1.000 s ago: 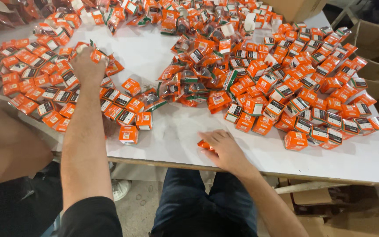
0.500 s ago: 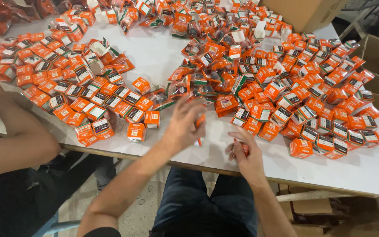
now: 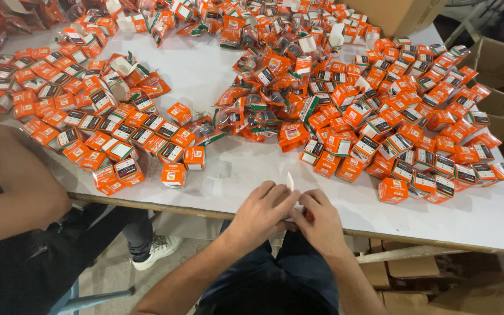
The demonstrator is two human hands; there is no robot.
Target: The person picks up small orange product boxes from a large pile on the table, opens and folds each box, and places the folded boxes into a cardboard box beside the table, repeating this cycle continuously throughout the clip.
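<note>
A white desk (image 3: 205,76) fills most of the view, its near edge running just in front of the person's lap, and both hands meet at that edge. The left hand (image 3: 262,211) and the right hand (image 3: 321,220) press together, fingers curled around a small white piece (image 3: 290,181), perhaps a folded carton flap, though most of it is hidden; each grip is clenched on it, and only its tip stands above the knuckles. Beyond the hands, toward the desk's far side, lie heaps of small orange boxes (image 3: 380,116), some mixed with clear wrapped packets (image 3: 246,114). One lone orange box (image 3: 174,174) stands on the desk left of the hands. Off the desk's right edge stand brown cardboard cartons (image 3: 500,61). At the desk's left edge another person's arm (image 3: 18,181) rests. Below the desk edge, a grey floor and a white shoe (image 3: 156,251) show.
</note>
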